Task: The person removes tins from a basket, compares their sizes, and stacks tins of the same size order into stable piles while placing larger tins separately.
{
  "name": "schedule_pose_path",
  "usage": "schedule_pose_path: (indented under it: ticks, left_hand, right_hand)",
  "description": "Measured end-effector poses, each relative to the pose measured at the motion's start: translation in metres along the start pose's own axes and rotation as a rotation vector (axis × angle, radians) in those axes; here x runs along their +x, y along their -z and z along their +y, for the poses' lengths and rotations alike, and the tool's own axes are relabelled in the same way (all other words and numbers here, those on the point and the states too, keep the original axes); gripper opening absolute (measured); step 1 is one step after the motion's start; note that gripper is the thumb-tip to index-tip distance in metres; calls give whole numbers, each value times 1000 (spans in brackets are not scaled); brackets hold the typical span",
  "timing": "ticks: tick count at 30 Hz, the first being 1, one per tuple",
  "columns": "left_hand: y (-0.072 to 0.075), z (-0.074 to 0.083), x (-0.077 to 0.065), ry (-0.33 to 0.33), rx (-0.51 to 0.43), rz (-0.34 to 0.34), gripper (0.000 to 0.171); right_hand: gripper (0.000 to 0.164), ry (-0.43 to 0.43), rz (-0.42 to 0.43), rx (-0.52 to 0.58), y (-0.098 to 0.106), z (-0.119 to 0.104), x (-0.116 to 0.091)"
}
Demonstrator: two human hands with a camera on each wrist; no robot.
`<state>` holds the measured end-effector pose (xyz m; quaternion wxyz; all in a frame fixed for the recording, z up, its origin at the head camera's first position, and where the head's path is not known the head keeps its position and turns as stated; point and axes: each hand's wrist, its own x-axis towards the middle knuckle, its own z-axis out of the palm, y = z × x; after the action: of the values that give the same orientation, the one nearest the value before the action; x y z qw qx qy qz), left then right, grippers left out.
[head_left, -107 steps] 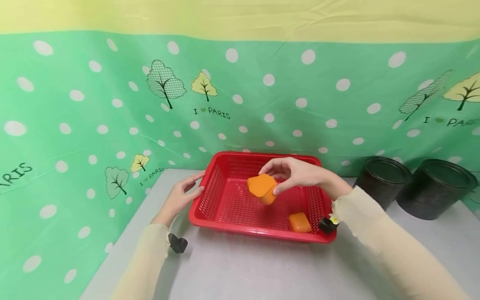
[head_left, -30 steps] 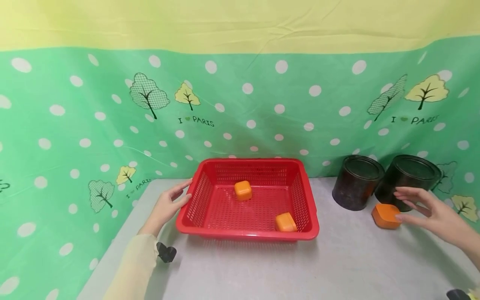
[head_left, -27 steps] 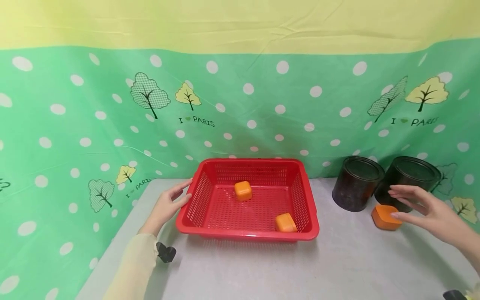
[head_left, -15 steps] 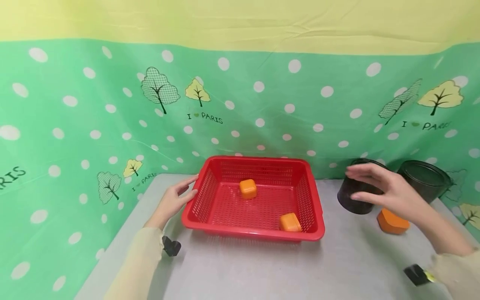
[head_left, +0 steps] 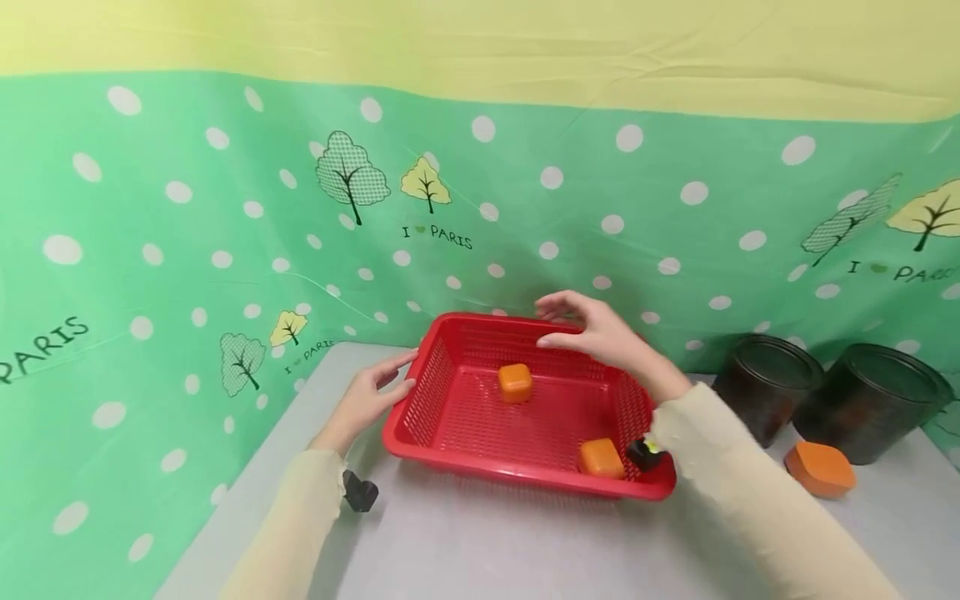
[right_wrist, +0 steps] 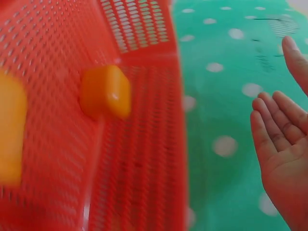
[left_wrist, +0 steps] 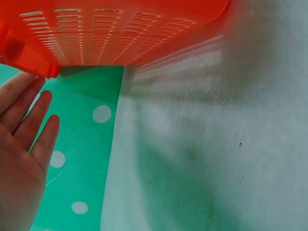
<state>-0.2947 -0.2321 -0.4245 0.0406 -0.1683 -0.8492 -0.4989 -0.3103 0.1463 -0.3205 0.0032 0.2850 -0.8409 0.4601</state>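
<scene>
A red perforated plastic basket (head_left: 495, 472) stands on the table, with two small orange rounded boxes in it. One orange box (head_left: 515, 382) lies toward the back left of its floor, the other (head_left: 601, 459) in the front right corner. My left hand (head_left: 365, 404) rests its fingertips against the basket's left rim, fingers nearly straight. Over the back rim my right hand (head_left: 596, 333) hovers with thumb and fingers apart, holding nothing; its palm (right_wrist: 288, 168) shows bare in the right wrist view. A wider, flat-topped orange box (head_left: 821, 468) sits on the table to the right.
Two black lidded cans (head_left: 768, 387) stand at the back right, behind the wide orange box. A green dotted curtain (head_left: 225, 208) hangs along the back and left of the grey table (head_left: 480, 550). Black devices (head_left: 360, 492) are strapped at the wrists.
Earlier my right hand held an orange box over the basket, then was beside the wide box on the table. It has since swung left, empty, over the basket. The left hand stays at the rim.
</scene>
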Motion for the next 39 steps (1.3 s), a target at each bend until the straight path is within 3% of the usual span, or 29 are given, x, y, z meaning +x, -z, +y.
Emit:
schedule_pose_path:
  ticks: [5,10,13,18,30,39]
  left_hand:
    - [-4,5,-4,2,-4,-2,52]
    - [-3,13,-3,12,4,14,51]
    - [-5,2,3,-12,1,17,51]
    - [-6,1,5,-21,-6,16,51]
    - [0,-2,-1,-24,18,16,52]
    - [-3,-2,3,-31,25,6,53]
  right_hand:
    - [57,-58,-112,23,-33,27,28]
    - [60,-122,-219,11,-47,48,42]
    - [61,-158,-278,-71,-48,58,42]
    - [63,-193,-344,-223,-53,67,40]
    - [57,-247,-346,-376,-71,70,46]
    - [55,-169,-288,-164,-62,67,43]
